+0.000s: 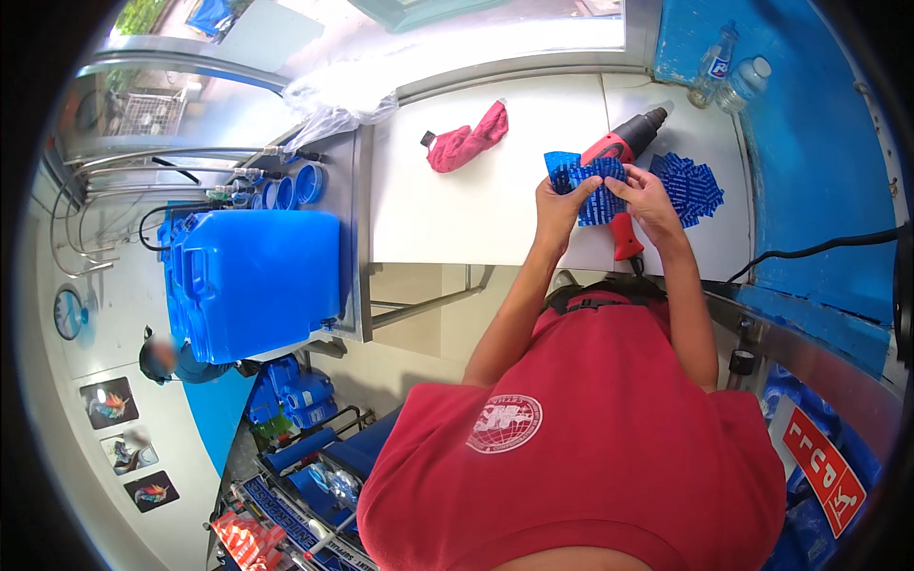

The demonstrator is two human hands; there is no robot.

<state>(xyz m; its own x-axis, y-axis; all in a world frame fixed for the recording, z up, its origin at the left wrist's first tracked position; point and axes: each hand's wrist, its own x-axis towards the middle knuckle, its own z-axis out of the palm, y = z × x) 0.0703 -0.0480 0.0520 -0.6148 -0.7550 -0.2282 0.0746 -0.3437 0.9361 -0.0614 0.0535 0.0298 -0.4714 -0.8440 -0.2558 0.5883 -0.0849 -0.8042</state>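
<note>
Both hands pinch a blue plastic sleeve with white print (pixel 586 173), held just above the white tabletop. The fingers of my left hand (pixel 564 211) close on its lower left side. On the opposite side, my right hand (pixel 651 202) grips it with thumb and fingertips. Behind the sleeve lies a red and black heat gun (pixel 636 135); its red handle (pixel 625 236) shows below my right hand, and its middle is hidden. A loose pile of similar blue printed sleeves (pixel 687 188) rests right of my right hand.
A crumpled red cloth (pixel 466 141) lies on the white table (pixel 428 224). Blue water jugs (pixel 262 276) stand left on a metal counter beside blue caps (pixel 308 184). Two plastic bottles (pixel 743 84) are at the far right corner. A person (pixel 195 366) is at far left.
</note>
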